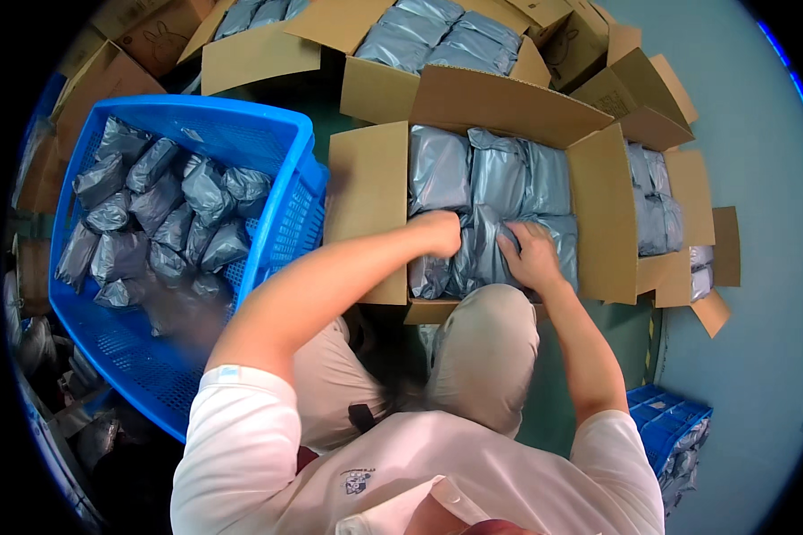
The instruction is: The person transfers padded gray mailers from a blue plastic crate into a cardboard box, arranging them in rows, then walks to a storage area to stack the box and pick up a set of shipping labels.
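Note:
Before my knees stands an open cardboard box packed with grey plastic mailer bags. Over its near left part is my left hand, closed in a fist; its fingertips are turned away, so what they grip is hidden. Between my two hands one grey mailer bag stands tilted up among the others in the near row. My right hand grips the right side of this bag, its thumb against the plastic and its fingers bent over the neighbouring bags.
A blue plastic basket to the left holds several loose grey bags. More open boxes of grey bags stand behind and to the right. A blue crate sits at lower right, near the pale wall.

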{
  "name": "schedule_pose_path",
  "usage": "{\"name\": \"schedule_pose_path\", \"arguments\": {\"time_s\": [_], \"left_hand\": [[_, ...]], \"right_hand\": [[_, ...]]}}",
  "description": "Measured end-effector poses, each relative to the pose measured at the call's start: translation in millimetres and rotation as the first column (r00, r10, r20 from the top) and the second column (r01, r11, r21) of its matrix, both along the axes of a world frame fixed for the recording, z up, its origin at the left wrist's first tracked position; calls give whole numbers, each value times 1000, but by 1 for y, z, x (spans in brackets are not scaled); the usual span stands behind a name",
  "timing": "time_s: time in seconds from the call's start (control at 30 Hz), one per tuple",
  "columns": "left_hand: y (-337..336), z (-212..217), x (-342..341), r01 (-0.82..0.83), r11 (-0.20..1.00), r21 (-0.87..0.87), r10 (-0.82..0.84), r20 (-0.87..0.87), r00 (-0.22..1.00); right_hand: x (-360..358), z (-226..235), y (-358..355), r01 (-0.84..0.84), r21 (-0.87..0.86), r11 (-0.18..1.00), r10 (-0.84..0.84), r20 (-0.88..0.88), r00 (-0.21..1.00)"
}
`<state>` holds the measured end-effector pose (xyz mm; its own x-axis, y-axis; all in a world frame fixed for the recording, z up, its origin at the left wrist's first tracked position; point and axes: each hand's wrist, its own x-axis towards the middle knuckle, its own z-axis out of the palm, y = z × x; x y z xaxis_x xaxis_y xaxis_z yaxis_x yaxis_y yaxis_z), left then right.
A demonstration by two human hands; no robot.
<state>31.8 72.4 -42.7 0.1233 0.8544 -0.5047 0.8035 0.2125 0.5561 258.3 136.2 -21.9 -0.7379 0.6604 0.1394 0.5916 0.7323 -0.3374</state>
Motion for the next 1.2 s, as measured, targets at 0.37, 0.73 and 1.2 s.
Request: {"name": "schedule_pose_path", "arguments": {"time_s": [0.37, 0.73, 1.2], "left_hand": [[31, -32, 28, -246, 846, 473, 227, 97, 969], [-8, 120, -100, 123, 963, 242, -151, 101, 983], [-393, -162, -368, -802, 598, -10, 666, -550, 503]], "right_hand": [[-2, -4, -13, -41, -71, 997, 52, 157, 986], [6, -23, -8, 112, 225, 968, -74, -172, 982], [65, -53, -18, 342, 257, 904, -352, -6, 936]]}}
